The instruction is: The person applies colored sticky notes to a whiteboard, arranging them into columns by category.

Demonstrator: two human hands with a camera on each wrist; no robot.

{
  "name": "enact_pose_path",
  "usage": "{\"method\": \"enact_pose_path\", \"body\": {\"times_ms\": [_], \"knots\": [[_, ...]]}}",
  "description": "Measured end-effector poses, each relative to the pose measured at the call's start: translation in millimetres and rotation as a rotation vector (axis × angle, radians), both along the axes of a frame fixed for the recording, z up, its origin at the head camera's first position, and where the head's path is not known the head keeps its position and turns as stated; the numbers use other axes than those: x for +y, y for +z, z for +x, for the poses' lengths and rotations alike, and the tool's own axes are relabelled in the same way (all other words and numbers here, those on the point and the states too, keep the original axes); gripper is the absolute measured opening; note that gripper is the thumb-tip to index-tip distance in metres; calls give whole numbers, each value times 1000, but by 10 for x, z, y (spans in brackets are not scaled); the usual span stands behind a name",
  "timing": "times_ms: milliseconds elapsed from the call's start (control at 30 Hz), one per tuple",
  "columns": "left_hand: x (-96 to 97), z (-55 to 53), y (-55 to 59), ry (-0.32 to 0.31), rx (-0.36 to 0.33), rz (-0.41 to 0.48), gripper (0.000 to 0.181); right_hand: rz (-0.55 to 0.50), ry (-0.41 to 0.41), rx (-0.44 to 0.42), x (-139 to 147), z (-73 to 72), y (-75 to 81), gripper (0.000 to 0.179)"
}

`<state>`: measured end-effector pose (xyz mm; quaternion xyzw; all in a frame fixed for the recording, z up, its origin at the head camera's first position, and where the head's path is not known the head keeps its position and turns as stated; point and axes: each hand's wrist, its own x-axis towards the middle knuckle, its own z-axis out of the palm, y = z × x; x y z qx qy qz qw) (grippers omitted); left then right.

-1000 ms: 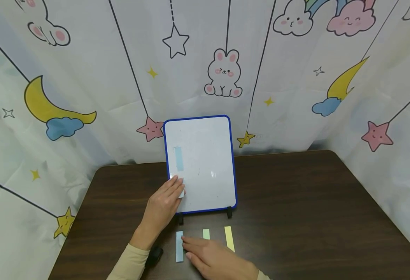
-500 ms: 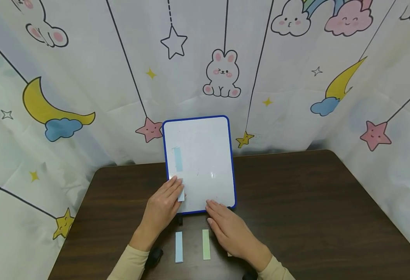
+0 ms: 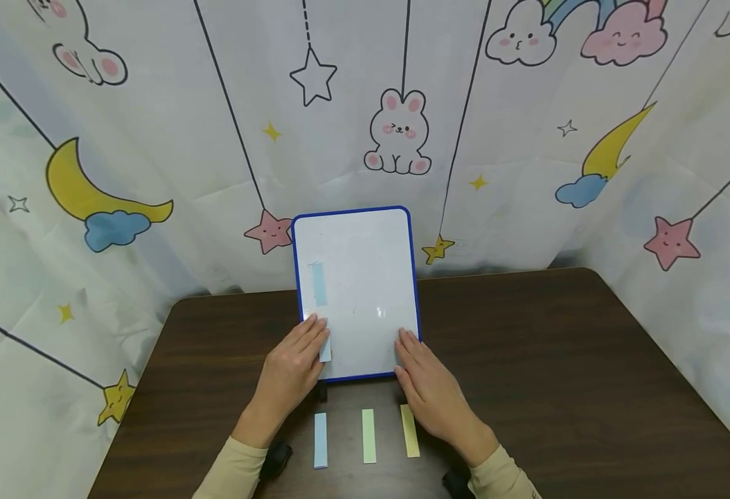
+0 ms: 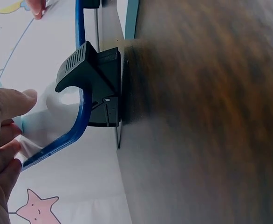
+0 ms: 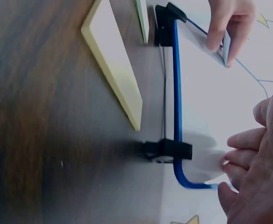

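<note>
Left hand (image 3: 290, 367) pinches pale strip (image 3: 325, 351) near lower-left corner of whiteboard (image 3: 365, 277); right hand (image 3: 433, 388) at lower-right corner, fingers extended; light-blue strip (image 3: 319, 284) on whiteboard's left side; blue sticky pad (image 3: 320, 441), green sticky pad (image 3: 368, 436), yellow sticky pad (image 3: 410, 433) on desk (image 3: 558, 360) before bottom edge.

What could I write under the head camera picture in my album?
Left hand and right hand at the whiteboard; blue strip, green strip and yellow strip on the table.
</note>
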<state>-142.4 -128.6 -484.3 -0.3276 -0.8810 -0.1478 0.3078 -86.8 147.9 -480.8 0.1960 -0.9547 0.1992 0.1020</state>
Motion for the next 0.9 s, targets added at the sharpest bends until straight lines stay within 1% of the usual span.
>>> {"method": "enact_pose_path", "body": {"times_ms": [67, 367, 600, 800, 900], "knots": [[7, 1, 0, -1, -3, 0, 59, 4, -8, 9, 23, -6, -12, 50], [6, 11, -6, 6, 0, -8, 58, 13, 2, -15, 56, -28, -26, 50], [-5, 37, 4, 11, 0, -14, 51, 10, 1, -25, 60, -26, -11, 50], [-10, 62, -13, 1, -11, -8, 44, 9, 0, -41, 69, -21, 3, 49], [-6, 65, -20, -1, -10, -7, 44, 17, 2, -46, 76, -22, 6, 49]]}}
